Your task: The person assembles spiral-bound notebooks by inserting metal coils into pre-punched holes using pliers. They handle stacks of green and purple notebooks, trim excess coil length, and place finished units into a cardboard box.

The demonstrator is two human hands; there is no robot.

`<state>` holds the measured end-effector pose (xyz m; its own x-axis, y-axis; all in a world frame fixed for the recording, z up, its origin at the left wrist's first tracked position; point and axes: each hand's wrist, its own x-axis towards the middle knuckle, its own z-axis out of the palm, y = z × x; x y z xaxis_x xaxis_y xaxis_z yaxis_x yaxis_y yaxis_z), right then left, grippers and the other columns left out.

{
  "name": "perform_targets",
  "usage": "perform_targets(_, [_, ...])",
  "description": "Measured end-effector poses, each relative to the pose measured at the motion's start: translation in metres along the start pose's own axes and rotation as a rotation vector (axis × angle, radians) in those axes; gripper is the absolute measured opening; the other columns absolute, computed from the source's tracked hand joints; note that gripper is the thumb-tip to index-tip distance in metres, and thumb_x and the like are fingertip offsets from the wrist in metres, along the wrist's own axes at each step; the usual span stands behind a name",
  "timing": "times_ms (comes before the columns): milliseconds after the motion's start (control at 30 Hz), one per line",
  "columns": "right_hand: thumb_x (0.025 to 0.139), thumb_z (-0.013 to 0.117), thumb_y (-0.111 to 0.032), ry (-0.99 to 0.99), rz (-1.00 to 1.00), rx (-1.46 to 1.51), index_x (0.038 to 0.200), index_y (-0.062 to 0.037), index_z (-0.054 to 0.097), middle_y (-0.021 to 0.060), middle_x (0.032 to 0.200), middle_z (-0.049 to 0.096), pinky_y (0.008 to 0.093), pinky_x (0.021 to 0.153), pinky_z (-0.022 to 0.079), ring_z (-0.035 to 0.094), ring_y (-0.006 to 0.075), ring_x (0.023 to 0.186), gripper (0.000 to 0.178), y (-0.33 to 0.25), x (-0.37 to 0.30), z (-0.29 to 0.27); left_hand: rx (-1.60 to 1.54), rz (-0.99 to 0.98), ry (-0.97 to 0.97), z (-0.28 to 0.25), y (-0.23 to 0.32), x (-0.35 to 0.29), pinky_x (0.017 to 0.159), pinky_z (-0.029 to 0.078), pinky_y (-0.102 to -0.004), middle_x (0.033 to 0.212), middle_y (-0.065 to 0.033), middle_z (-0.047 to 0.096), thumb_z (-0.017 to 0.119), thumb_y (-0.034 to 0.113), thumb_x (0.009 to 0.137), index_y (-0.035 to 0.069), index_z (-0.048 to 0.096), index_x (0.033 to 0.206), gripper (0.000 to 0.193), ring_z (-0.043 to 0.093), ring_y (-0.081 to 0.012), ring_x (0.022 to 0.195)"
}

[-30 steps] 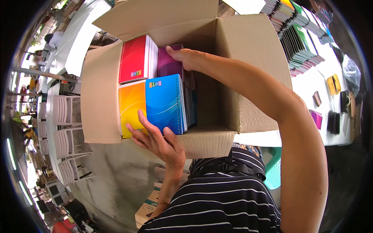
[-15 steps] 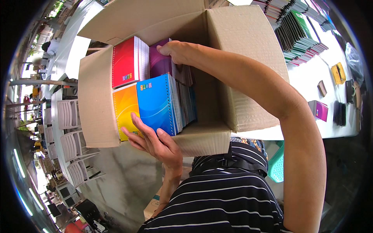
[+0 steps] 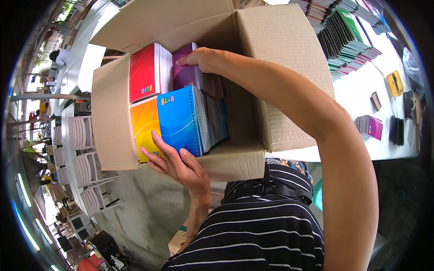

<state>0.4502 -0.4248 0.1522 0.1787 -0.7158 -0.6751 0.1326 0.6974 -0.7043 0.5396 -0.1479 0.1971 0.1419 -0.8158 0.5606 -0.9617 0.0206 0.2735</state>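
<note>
An open cardboard box [image 3: 113, 113] holds spiral notebooks in stacks: red [image 3: 143, 74] at the far left, purple [image 3: 181, 77] beside it, yellow [image 3: 143, 122] at the near left, blue [image 3: 178, 122] at the near right. My right hand [image 3: 203, 59] reaches in over the box's right side and grips the purple notebook. One of its digits lies across the cover; the others are hidden beyond the stack's right side. At the near edge my left hand [image 3: 183, 167] is open, fingers spread and palm up, with its fingertips against the yellow and blue covers.
Right of the box, a white table [image 3: 348, 142] bears a tall stack of green notebooks [image 3: 343, 38], a small purple notebook [image 3: 374, 128], black binding coils [image 3: 396, 131] and a yellow object [image 3: 394, 83]. White chairs [image 3: 86, 169] stand at the left. A teal basket [image 3: 318, 195] sits below the table.
My right hand has shifted slightly left on the purple notebook, its visible digit now stretched farther across the cover. The left hand keeps its pose at the near edge. The view has moved slightly.
</note>
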Motion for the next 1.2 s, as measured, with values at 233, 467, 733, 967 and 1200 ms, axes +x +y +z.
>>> perform_targets(233, [0.073,0.084,-0.021,0.065,-0.056,-0.167,0.105,0.0016,0.065,0.0153,0.103,0.068,0.0376,0.079,0.056,0.067,0.0257,0.087,0.044,-0.004,-0.007,-0.004,-0.031,0.012,0.006,-0.001,-0.003,-0.001,0.112,0.007,-0.0562,0.149,-0.0128,0.037,0.032,0.025,0.101,-0.005,0.031,0.144,0.053,0.016,-0.0487,0.141])
perform_targets(467, [0.074,0.083,-0.031,-0.012,0.02,-0.116,0.111,0.0014,0.061,0.0163,0.105,0.067,0.0401,0.082,0.054,0.065,0.0263,0.095,0.054,-0.006,-0.037,-0.006,-0.029,0.011,0.018,-0.001,-0.002,-0.001,0.112,0.006,-0.0573,0.148,-0.0112,0.04,0.032,0.025,0.101,-0.003,0.034,0.144,0.051,0.016,-0.0491,0.141])
perform_targets(733, [0.073,0.084,-0.027,-0.079,-0.071,-0.044,0.101,0.0041,0.064,0.0159,0.096,0.069,0.0379,0.073,0.056,0.068,0.0238,0.08,0.046,0.003,-0.037,-0.012,-0.018,0.02,0.05,0.002,-0.002,-0.001,0.112,0.005,-0.0565,0.147,-0.01,0.042,0.03,0.026,0.101,0.0,0.039,0.142,0.049,0.016,-0.048,0.141])
perform_targets(967, [0.069,0.085,-0.014,0.08,-0.148,-0.044,0.096,0.0025,0.065,0.015,0.092,0.069,0.039,0.067,0.058,0.069,0.0252,0.074,0.038,-0.012,-0.041,0.001,0.029,-0.004,-0.022,-0.007,0.0,0.004,0.112,0.007,-0.0555,0.147,-0.008,0.043,0.035,0.014,0.095,0.002,0.043,0.14,0.048,0.02,-0.0461,0.141])
perform_targets(1200, [0.068,0.086,-0.024,0.095,-0.285,-0.031,0.103,-0.0074,0.063,0.0102,0.089,0.07,0.0456,0.066,0.058,0.07,0.0232,0.073,0.045,-0.052,-0.107,-0.027,0.039,-0.001,-0.001,-0.006,-0.001,0.003,0.113,0.009,-0.0541,0.147,-0.0066,0.043,0.038,0.011,0.093,0.004,0.045,0.14,0.048,0.023,-0.0432,0.141])
